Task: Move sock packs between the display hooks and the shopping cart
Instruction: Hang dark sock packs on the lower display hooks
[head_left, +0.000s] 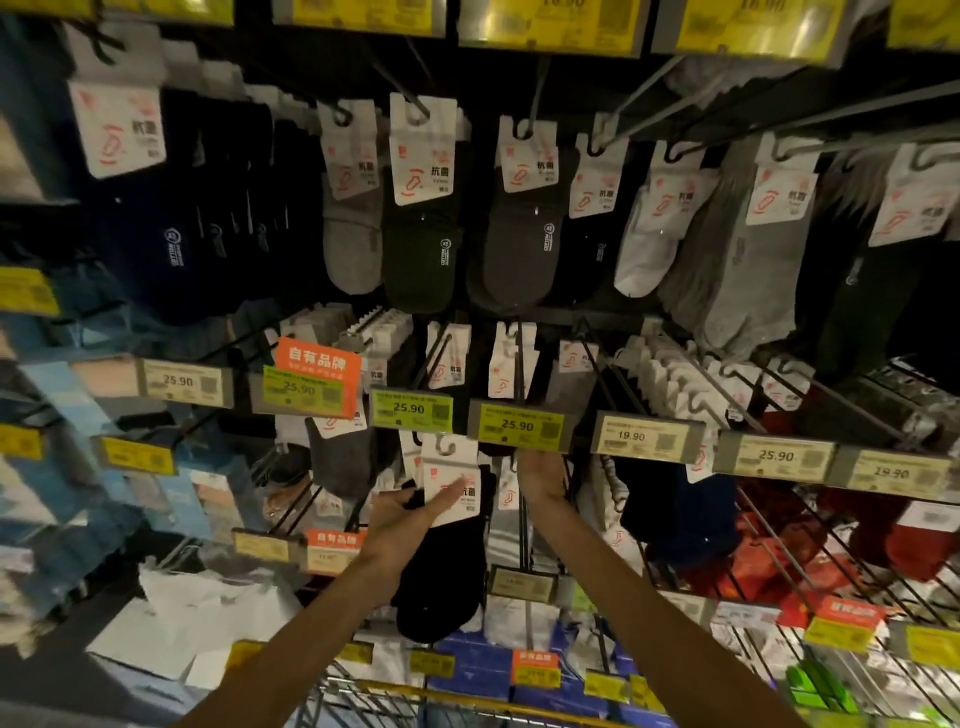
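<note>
My left hand (410, 514) holds a black sock pack (441, 566) by its white header card, thumb across the card, just below the green 25.90 price tags. My right hand (540, 480) reaches up under the price tag holder (519, 425) of the middle hook; its fingers are hidden behind the tag. More sock packs (421, 208) in black, grey and white hang on the display hooks above. The wire rim of the shopping cart (395, 696) shows at the bottom edge between my forearms.
Long metal hooks (841, 405) stick out toward me at the right, carrying white, red and navy packs. Rows of yellow price tags (774, 454) line each hook end. Blue boxed packs (478, 670) fill the lower shelf.
</note>
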